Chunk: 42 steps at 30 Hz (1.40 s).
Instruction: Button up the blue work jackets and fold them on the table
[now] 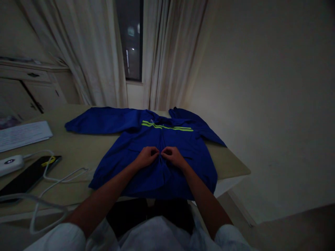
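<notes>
A blue jacket (146,177) with two yellow-green stripes across its chest lies spread on the table, sleeves out to both sides and collar at the far end. At the middle of its front opening, my left hand (148,156) pinches the left edge between thumb and fingers. Close beside it, my right hand (173,156) pinches the right edge in the same way. The fingertips of both hands nearly meet. Whatever fastener sits between them is too small and dark to make out.
On the left of the table (75,150) lie a black phone (28,177), a white device (12,164) with a looping white cable (62,179), and white papers (24,135). Curtains (172,52) and a window stand behind. A bare wall (274,104) rises on the right.
</notes>
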Available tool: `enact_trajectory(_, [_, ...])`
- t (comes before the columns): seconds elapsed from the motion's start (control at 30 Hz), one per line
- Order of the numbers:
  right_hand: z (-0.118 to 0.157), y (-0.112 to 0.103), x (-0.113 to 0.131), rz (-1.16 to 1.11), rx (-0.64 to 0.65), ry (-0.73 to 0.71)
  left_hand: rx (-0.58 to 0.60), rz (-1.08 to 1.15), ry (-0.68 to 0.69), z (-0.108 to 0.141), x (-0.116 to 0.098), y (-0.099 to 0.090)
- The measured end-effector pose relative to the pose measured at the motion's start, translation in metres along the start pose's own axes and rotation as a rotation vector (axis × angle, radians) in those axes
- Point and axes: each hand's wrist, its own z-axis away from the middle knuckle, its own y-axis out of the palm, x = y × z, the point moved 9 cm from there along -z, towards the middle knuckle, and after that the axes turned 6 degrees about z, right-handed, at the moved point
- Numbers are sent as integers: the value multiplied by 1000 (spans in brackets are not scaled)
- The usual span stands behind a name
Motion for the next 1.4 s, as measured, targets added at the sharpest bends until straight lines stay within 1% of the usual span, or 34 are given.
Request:
enact_trajectory(0.13, [5, 0, 0, -28, -75, -29, 13, 25, -2, -2, -3, 0])
enact_trajectory(0.3, [9, 0, 9, 66, -126, -97, 32, 119, 2, -4, -5, 2])
enact_trajectory(0.5, [15, -3, 23, 150, -186, -171, 68, 168, -20, -9, 8, 7])
enact_trajectory(0.67, [19, -5, 31, 239, -230, -275, 46, 226, -48, -11, 11, 8])
enact_trajectory(0.8, [20, -3, 36, 325, -251, -344, -7, 272, -99, -11, 8, 4])
enact_trajectory(1.0, [25, -3, 48, 402, -325, -443, 6, 497, -296, -6, 14, 8])
enact_trajectory(1.1, [25, 1, 55, 514, -318, -483, 6, 577, -363, -5, 20, 13])
enact_trajectory(1.23, [24, 10, 57, 677, -241, -520, 20, 600, -440, -4, 30, 21])
enact_trajectory(1.3, [24, 11, 55, 674, -219, -522, 15, 588, -426, -3, 30, 21])
enact_trajectory(1.4, [24, 7, 50, 585, -236, -491, 23, 574, -383, -3, 25, 18])
